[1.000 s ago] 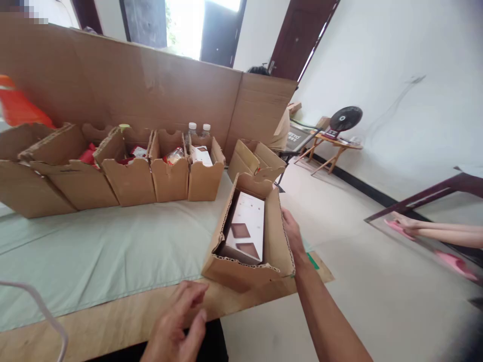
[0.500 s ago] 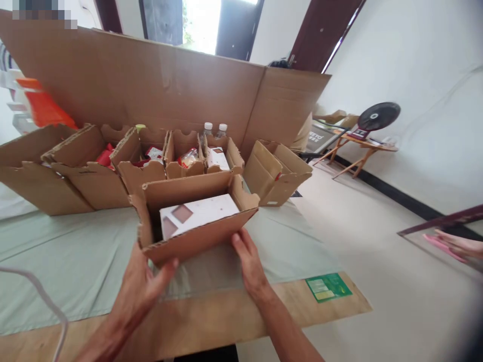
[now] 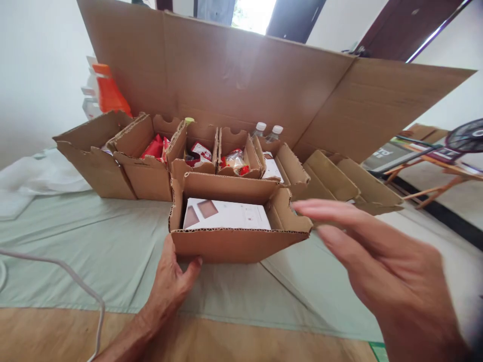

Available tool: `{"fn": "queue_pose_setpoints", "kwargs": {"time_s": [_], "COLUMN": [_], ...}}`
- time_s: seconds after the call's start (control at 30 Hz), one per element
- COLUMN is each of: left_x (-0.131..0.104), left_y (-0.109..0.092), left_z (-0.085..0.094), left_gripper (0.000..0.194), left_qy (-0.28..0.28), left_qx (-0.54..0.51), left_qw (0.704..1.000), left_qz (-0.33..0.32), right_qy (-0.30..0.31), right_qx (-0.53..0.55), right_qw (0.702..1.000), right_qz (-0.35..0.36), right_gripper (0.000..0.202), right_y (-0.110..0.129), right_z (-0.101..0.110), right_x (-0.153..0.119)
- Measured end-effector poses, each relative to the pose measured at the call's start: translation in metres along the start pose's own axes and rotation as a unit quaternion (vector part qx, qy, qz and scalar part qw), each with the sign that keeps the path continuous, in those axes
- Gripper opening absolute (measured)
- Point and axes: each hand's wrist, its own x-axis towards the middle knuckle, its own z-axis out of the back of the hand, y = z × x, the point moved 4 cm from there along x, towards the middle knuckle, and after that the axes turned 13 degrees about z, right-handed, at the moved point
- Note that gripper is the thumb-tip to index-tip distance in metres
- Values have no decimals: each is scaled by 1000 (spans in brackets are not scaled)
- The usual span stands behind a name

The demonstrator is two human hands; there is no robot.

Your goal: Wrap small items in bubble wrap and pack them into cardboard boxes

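Observation:
An open cardboard box (image 3: 237, 247) stands in front of me on the green cloth (image 3: 124, 251), and a white carton (image 3: 230, 215) with brown squares lies inside it. At the box's lower left corner, my left hand (image 3: 175, 279) grips it, thumb on the front face and fingers partly hidden behind the side. My right hand (image 3: 381, 256) is raised beside the box's right end, fingers stretched out with a gap between thumb and forefinger, holding nothing. Whether a fingertip touches the box edge cannot be made out.
Several cardboard bins (image 3: 145, 178) stand in a row behind, holding red packets (image 3: 154, 147) and other packages. Two clear bottles (image 3: 274, 133) rise behind them, before a tall cardboard panel (image 3: 241, 75). A cable (image 3: 71, 275) lies at left; a fan (image 3: 468, 136) stands at right.
My right hand has left the box's front underside and risen to its right end, open. My left hand stays on the left corner. The view has shifted left, and the box now sits straighter.

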Motion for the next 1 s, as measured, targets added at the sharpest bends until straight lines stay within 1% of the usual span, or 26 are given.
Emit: {"fn": "queue_pose_setpoints", "kwargs": {"time_s": [0.03, 0.07, 0.1, 0.17, 0.2, 0.23, 0.27, 0.3, 0.37, 0.47, 0.53, 0.57, 0.6, 0.63, 0.67, 0.7, 0.73, 0.77, 0.8, 0.83, 0.87, 0.9, 0.93, 1.0], "left_x": [0, -1, -1, -1, -1, -1, -1, -1, 0, 1, 1, 1, 2, 2, 2, 2, 1, 0, -1, -2, -3, -4, -5, -5], "left_y": [3, 6, 9, 13, 14, 15, 14, 14, 13, 14, 18, 20, 22, 24, 25, 26, 27, 27, 26, 25, 24, 22, 20, 18], "left_z": [0, -1, -1, -2, -2, -2, -3, -3, -4, -6, -7, -7, -7, -7, -6, -5, -4, -3, -2, -1, 0, 0, 0, -2], "left_gripper": [41, 40, 40, 40, 42, 43, 46, 49, 56, 61, 59, 58, 58, 58, 58, 58, 58, 58, 58, 57, 56, 54, 52, 49], "left_qy": [-3, -7, -9, -14, -17, -19, -20, -20, -14, -1, 10, 15, 20, 21, 19, 14, 5, -3, -11, -17, -20, -19, -16, -4], "left_qx": [7, 15, 22, 28, 27, 24, 22, 23, 29, 46, 58, 63, 67, 67, 66, 63, 59, 58, 58, 59, 62, 64, 64, 57], "left_qw": [1000, 1000, 1000, 999, 999, 999, 999, 999, 999, 998, 998, 998, 997, 997, 998, 998, 998, 998, 998, 998, 998, 997, 997, 998], "left_qz": [-2, -5, -9, -18, -21, -24, -27, -29, -34, -29, -22, -19, -17, -14, -11, -9, -8, -8, -12, -17, -23, -27, -26, -8], "right_qy": [81, 172, 256, 404, 459, 502, 531, 545, 538, 511, 506, 495, 466, 415, 339, 240, 131, 20, -68, -133, -150, -123, -77, 28], "right_qx": [8, 13, 17, 17, 7, -10, -31, -56, -112, -169, -172, -163, -149, -131, -113, -102, -95, -100, -119, -135, -126, -105, -80, -16], "right_qw": [996, 983, 963, 907, 877, 850, 829, 816, 812, 823, 829, 837, 856, 885, 921, 957, 983, 994, 991, 979, 974, 976, 978, 973], "right_qz": [36, 59, 83, 121, 141, 158, 172, 185, 196, 180, 167, 166, 167, 164, 153, 129, 90, 41, -10, -75, -114, -143, -177, -227], "right_gripper": [21, 25, 28, 36, 38, 39, 37, 32, 23, 27, 27, 24, 21, 19, 17, 16, 16, 16, 16, 16, 18, 23, 29, 42], "right_y": [9, 15, 19, 25, 27, 29, 31, 32, 33, 29, 25, 24, 24, 25, 24, 22, 17, 8, -3, -17, -30, -43, -56, -74], "right_z": [-16, -36, -58, -99, -116, -130, -140, -148, -154, -155, -149, -143, -132, -118, -98, -74, -49, -24, -3, 13, 19, 16, 8, -22], "right_x": [25, 47, 65, 88, 95, 98, 98, 98, 96, 95, 95, 94, 93, 90, 85, 75, 61, 41, 16, -10, -35, -57, -77, -105]}}
